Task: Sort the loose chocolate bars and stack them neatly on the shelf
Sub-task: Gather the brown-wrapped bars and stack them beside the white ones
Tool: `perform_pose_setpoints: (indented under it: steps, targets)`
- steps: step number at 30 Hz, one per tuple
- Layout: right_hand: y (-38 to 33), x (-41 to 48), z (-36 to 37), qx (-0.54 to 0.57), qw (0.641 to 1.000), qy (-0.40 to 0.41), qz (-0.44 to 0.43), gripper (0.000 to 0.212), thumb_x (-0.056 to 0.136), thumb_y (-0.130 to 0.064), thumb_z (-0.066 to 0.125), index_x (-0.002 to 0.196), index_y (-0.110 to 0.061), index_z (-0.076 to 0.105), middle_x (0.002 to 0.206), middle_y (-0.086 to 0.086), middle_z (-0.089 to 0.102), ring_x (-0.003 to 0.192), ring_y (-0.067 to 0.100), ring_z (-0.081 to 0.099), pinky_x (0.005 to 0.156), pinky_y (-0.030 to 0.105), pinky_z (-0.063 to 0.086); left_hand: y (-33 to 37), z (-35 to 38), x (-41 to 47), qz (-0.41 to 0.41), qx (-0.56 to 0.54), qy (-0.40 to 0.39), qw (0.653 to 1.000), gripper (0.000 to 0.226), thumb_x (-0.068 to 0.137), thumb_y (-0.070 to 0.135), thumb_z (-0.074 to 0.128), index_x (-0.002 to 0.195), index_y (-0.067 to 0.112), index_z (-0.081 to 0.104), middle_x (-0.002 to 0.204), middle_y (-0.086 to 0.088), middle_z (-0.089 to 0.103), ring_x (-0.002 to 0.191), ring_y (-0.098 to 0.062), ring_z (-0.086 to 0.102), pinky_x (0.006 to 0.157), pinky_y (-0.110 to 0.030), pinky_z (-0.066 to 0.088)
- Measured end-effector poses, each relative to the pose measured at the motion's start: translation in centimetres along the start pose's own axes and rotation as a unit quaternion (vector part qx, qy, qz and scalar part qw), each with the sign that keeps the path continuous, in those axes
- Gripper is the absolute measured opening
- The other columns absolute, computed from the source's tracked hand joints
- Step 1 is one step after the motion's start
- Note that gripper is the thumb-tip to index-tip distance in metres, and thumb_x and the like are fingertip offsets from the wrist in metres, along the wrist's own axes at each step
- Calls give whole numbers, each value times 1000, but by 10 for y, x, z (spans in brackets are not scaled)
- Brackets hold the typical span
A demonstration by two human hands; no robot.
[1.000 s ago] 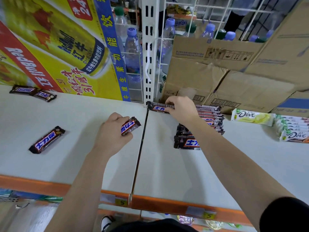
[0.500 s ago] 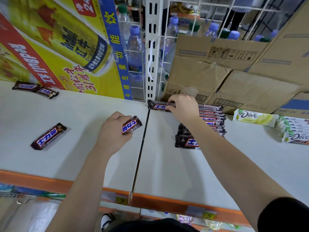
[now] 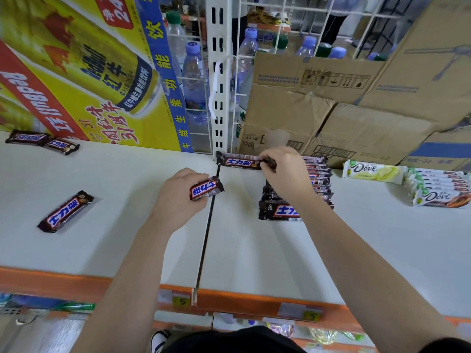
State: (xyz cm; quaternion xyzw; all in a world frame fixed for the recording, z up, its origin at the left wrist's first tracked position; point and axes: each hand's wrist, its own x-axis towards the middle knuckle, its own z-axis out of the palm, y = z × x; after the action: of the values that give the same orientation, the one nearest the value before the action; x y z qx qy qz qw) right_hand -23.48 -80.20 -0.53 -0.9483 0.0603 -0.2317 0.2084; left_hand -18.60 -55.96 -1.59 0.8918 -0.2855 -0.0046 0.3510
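Note:
My left hand (image 3: 175, 200) grips a brown Snickers bar (image 3: 206, 190) just left of the shelf seam. My right hand (image 3: 285, 171) pinches the right end of another Snickers bar (image 3: 239, 162) lying at the back of the shelf by the white upright. Under my right hand and wrist sits a stack of Snickers bars (image 3: 280, 211), partly hidden by my arm. A loose bar (image 3: 65, 211) lies at the left on the white shelf (image 3: 127, 238). Two more loose bars (image 3: 42, 141) rest at the far left against the poster.
Dove bars (image 3: 372, 171) and a stack of them (image 3: 441, 191) lie at the right. Cardboard boxes (image 3: 331, 110) stand behind the stack, a yellow Red Bull poster (image 3: 84, 72) at the back left. Water bottles (image 3: 195, 80) show behind the wire grid. An orange shelf edge (image 3: 254, 300) runs along the front.
My right hand has shifted a little to the right along the back bar, from covering its middle to pinching its right end. The left hand keeps its bar in place.

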Motion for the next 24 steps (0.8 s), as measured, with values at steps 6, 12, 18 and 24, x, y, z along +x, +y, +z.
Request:
perform_pose_setpoints:
  steps: [6, 12, 18, 24]
  targets:
    - [-14, -43, -4, 54, 998, 17, 2, 17, 81, -6, 59, 94, -12, 69, 86, 2, 64, 77, 16, 55, 69, 28, 47, 5, 5, 4, -8, -10, 9, 1000, 45, 70, 5, 75, 113, 13, 65, 103, -7, 63, 92, -22, 60, 84, -25, 43]
    - [-32, -68, 4, 71, 997, -21, -6, 17, 82, -6, 59, 95, -10, 69, 88, 5, 66, 82, 22, 59, 71, 31, 50, 9, 2, -3, -53, -77, 38, 995, 35, 70, 9, 78, 103, 18, 67, 96, -2, 68, 88, -19, 63, 84, -32, 49]
    - [-48, -63, 9, 53, 997, -36, -33, 17, 82, -3, 60, 96, -8, 70, 91, 7, 68, 87, 24, 60, 74, 31, 50, -2, -12, -16, -121, -186, 92, 971, 27, 68, 10, 79, 84, 26, 63, 81, 5, 68, 69, -13, 64, 67, -26, 52]
    - [-74, -52, 26, 55, 995, -60, -50, 18, 83, -5, 59, 96, -11, 69, 90, 4, 68, 84, 21, 59, 73, 35, 51, -27, -37, -24, -162, -298, 104, 935, 13, 67, 17, 76, 72, 21, 65, 69, -6, 62, 64, -23, 56, 64, -33, 52]
